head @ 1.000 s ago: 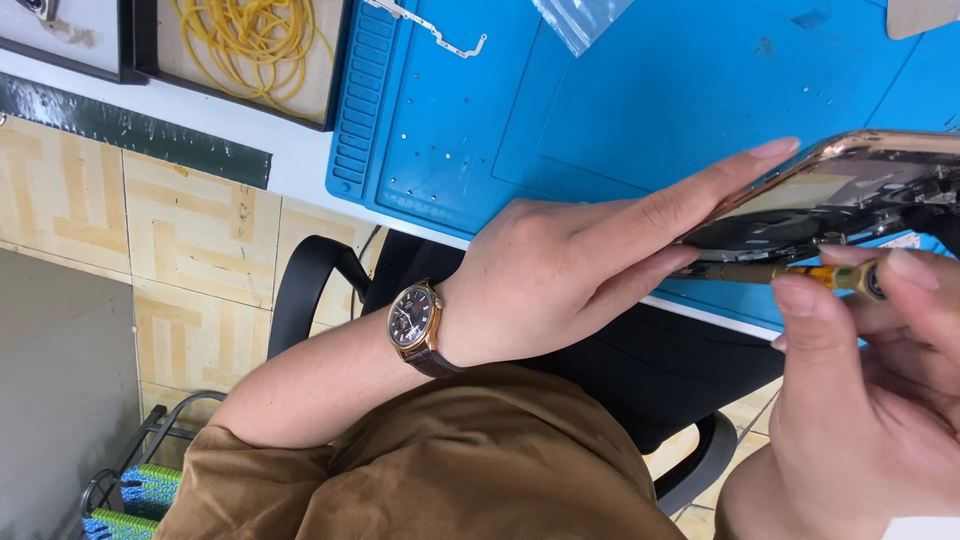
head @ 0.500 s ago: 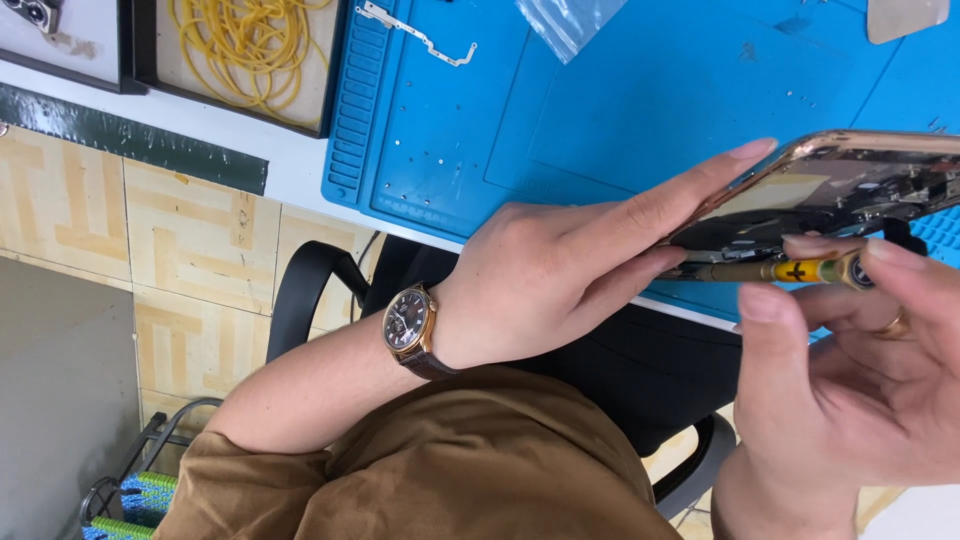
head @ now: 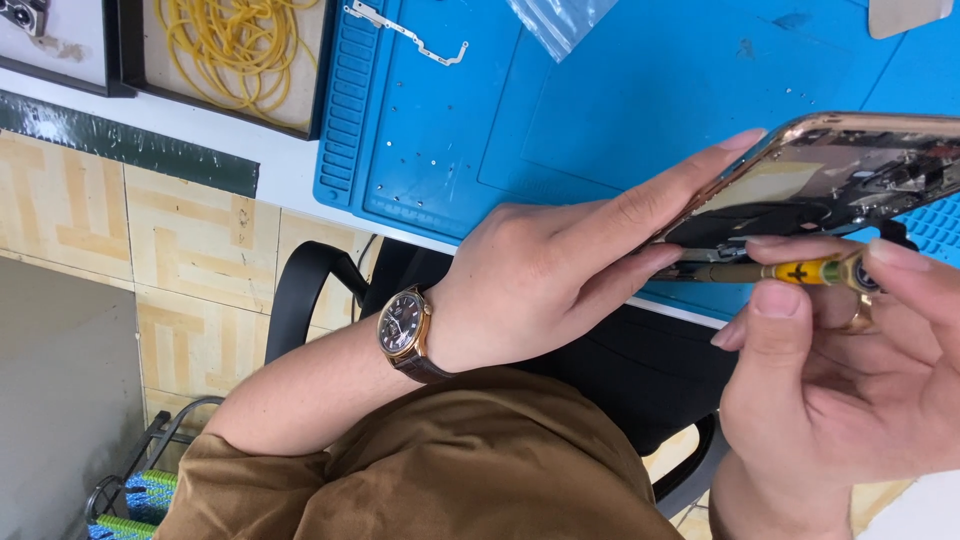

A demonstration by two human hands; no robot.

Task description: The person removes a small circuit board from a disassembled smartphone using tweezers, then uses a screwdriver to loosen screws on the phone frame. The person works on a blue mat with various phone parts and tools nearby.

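In the head view, the left hand [head: 560,265] held an opened gold-framed phone housing [head: 830,180] off the bench, tilted at about 2 o'clock from the wrist. Its grip was pinching the frame: long fingers lay stretched along the upper edge and the thumb pressed underneath. The right hand [head: 850,400] sat at 4 o'clock from the phone, its grip pinched around a small precision screwdriver [head: 790,271] with a yellow-banded handle. The shaft lay nearly level, its tip pointing towards 9 o'clock into the lower edge of the housing, close beside the left thumb.

Compared with the frames just before, the right hand had come up and its fingertips had settled nearer the driver's head, while the left hand had hardly shifted; the tool looked seated rather than searching.

A wristwatch [head: 404,333] sat on the left wrist. The blue work mat [head: 600,120] covered the bench beyond, with a thin metal bracket [head: 410,35] at 11 o'clock and a tray of yellow rubber bands [head: 235,45] further left.
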